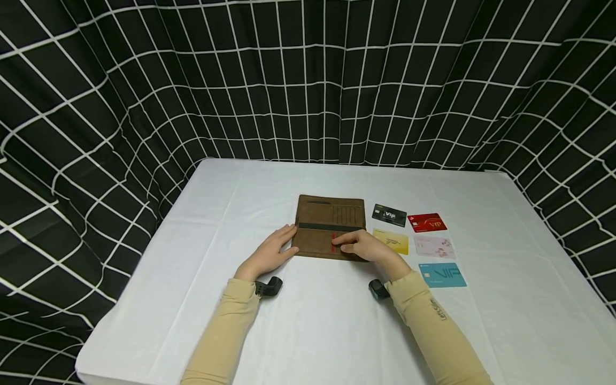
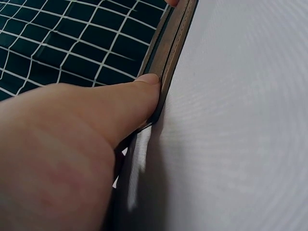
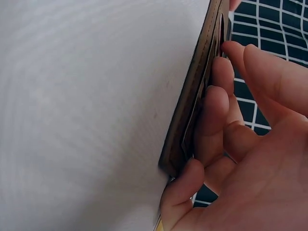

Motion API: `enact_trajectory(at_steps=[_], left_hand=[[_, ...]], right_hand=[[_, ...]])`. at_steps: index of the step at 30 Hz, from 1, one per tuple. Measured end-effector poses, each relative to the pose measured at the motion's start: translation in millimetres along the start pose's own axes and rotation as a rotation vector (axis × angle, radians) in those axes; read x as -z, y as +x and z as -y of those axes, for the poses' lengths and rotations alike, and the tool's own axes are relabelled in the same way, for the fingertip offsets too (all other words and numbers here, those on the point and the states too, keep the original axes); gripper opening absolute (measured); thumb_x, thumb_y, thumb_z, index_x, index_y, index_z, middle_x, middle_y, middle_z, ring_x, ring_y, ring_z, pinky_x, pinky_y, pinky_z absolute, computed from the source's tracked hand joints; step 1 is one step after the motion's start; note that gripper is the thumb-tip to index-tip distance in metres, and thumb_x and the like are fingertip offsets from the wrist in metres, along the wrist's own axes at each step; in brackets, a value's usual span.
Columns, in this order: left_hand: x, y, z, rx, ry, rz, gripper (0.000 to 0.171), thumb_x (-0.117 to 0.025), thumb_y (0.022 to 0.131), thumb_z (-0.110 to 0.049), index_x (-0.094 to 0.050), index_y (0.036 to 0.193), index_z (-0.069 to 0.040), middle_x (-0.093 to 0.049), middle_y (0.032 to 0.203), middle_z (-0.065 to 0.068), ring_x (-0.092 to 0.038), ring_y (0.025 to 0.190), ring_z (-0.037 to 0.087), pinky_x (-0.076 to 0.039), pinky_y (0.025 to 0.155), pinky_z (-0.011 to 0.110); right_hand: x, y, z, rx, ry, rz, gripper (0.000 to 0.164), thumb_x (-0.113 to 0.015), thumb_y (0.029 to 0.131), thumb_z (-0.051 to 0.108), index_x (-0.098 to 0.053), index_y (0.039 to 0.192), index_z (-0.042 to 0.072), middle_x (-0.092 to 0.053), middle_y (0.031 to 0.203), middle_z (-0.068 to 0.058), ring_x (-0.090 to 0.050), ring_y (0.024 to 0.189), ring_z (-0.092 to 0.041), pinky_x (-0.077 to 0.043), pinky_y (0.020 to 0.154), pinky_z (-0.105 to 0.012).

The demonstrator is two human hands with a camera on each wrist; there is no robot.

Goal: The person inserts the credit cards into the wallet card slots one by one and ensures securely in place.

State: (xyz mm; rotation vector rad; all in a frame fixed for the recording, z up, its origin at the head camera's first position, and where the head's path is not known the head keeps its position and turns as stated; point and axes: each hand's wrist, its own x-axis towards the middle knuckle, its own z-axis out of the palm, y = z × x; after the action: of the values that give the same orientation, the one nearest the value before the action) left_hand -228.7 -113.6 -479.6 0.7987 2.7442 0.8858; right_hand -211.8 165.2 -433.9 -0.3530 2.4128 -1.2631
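Observation:
A brown bifold wallet (image 1: 313, 240) lies spread open on the white table, with card slots on its upper half. My left hand (image 1: 269, 252) rests at the wallet's left edge, fingers extended; in the left wrist view its thumb (image 2: 130, 98) presses on the corner. Over the lower right half, my right hand (image 1: 368, 247) reaches in with its index fingertip at a narrow red strip, the showing part of a red card (image 1: 333, 247) in a slot. In the right wrist view its other fingers (image 3: 215, 108) bend loosely against the wallet and the thumb stands apart.
Right of the wallet lie a black card (image 1: 389, 215), a red card (image 1: 427, 222), a yellow card (image 1: 397, 241), a pale pink card (image 1: 434, 247) and a blue card (image 1: 443, 275). Behind the table (image 1: 240, 182) hangs a black curtain (image 1: 317, 96) with a white grid.

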Motion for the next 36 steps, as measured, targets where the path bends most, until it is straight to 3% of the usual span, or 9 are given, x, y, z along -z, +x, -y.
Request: enact_trajectory(at_steps=[14,31,36], left_hand=[[0.9,1.9,0.8,-0.003,0.015,-0.002,0.063,-0.048,0.096,-0.042,-0.027,0.146,-0.011,-0.021,0.151,0.003,-0.013,0.138,0.017,-0.016,0.11,0.038],[-1.0,0.3,1.9,0.001,0.001,-0.005,0.063,-0.047,0.096,-0.042,-0.027,0.146,-0.011,-0.021,0.151,0.004,-0.013,0.138,0.018,-0.017,0.11,0.039],[-1.5,0.4,1.4,0.007,0.004,-0.002,0.063,-0.047,0.096,-0.042,-0.027,0.147,-0.012,-0.021,0.151,0.002,-0.013,0.138,0.016,-0.017,0.11,0.037]], right_hand=[[2.6,0.3,0.2,-0.067,0.031,0.0,0.027,-0.055,0.092,0.007,-0.064,0.117,0.001,-0.054,0.127,-0.018,-0.04,0.123,-0.035,-0.033,0.099,-0.051],[3.3,-0.1,-1.1,-0.014,0.006,0.034,0.029,-0.054,0.092,0.007,-0.062,0.12,0.0,-0.052,0.128,-0.02,-0.043,0.121,-0.036,-0.037,0.096,-0.05],[4.7,-2.5,-2.1,-0.006,0.033,0.026,0.032,-0.054,0.093,0.008,-0.058,0.123,-0.002,-0.057,0.116,-0.017,-0.051,0.107,-0.03,-0.042,0.09,-0.043]])
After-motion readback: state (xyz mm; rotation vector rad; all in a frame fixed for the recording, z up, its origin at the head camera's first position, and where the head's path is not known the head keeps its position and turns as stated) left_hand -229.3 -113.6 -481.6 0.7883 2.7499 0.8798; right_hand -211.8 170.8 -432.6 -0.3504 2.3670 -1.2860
